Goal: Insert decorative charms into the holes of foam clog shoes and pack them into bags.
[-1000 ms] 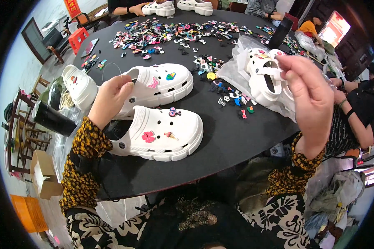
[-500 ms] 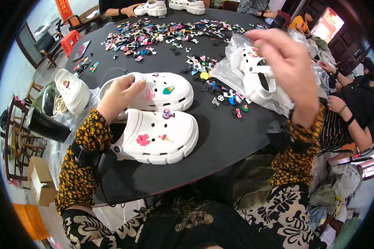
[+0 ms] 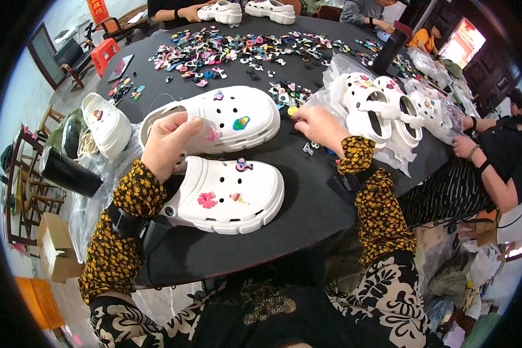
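Observation:
My left hand (image 3: pixel 169 146) grips a white clog (image 3: pixel 252 110) by the edge of its foot opening, thumb on top. This clog is raised off the table, with a green and yellow charm (image 3: pixel 240 124), a pink one (image 3: pixel 211 135) and a small one near its far side. Closer to me rests a second white clog (image 3: pixel 258 214) bearing a pink flower charm (image 3: pixel 206 200), an ice-cream charm (image 3: pixel 238 198) and a dark figure charm. My right hand (image 3: pixel 322 129) is at the small charm pile (image 3: pixel 287 93), fingers bent together beside a yellow charm (image 3: pixel 293 111); their tips are partly hidden.
A large heap of charms (image 3: pixel 232 49) covers the far part of the black table (image 3: pixel 232 252). White clogs on plastic wrap (image 3: pixel 368 116) lie at right, near another person's hands (image 3: pixel 464 145). At left stand another clog (image 3: pixel 105 126) and a black cylinder (image 3: pixel 69 172).
My right hand has swung left and down from above the wrapped clogs to the small charm pile. My left hand has raised the far clog a little.

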`<state>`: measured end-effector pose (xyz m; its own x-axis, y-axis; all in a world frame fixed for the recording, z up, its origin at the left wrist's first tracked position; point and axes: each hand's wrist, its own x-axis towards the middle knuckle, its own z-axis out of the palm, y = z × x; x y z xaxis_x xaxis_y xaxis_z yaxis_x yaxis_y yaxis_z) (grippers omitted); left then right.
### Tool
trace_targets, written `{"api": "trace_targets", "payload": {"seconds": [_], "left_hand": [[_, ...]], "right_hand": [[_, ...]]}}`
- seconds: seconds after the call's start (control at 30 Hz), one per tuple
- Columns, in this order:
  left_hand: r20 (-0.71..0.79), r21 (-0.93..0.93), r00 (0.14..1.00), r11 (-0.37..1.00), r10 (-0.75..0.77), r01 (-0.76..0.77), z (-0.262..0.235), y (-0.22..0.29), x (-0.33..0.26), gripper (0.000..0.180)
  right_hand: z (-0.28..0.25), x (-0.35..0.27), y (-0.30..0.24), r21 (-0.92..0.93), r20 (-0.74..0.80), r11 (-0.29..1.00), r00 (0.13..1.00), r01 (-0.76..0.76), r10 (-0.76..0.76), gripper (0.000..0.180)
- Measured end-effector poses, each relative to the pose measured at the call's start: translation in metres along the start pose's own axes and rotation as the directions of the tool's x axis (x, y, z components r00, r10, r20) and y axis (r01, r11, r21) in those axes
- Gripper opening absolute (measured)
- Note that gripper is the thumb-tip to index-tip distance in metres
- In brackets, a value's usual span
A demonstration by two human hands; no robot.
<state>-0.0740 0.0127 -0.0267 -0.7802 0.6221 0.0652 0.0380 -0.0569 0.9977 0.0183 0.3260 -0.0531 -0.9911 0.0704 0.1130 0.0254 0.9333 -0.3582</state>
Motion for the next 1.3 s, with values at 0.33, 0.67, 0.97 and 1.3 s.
{"api": "trace_targets", "payload": {"seconds": [0.33,0.67,0.97,1.3], "left_hand": [[0.132,-0.036,0.991,0.999,-0.030,0.035,0.002,0.009,-0.007,0.022],[0.168,-0.037,0.983,0.996,-0.070,0.077,0.003,0.013,-0.009,0.022],[0.197,-0.066,0.979,0.995,-0.057,0.071,0.005,0.017,-0.012,0.026],[0.198,-0.048,0.977,0.995,-0.080,0.091,0.008,0.017,-0.010,0.027]], "right_hand": [[0.010,0.000,-0.006,-0.115,0.037,0.991,0.998,0.064,-0.060,0.025],[0.014,-0.002,0.001,-0.087,-0.084,0.995,0.995,0.039,-0.046,0.014],[-0.036,-0.017,-0.030,0.261,-0.290,0.965,0.955,0.013,0.066,0.013],[-0.018,-0.022,-0.077,0.663,-0.307,0.718,0.952,0.210,0.005,0.011]]}}
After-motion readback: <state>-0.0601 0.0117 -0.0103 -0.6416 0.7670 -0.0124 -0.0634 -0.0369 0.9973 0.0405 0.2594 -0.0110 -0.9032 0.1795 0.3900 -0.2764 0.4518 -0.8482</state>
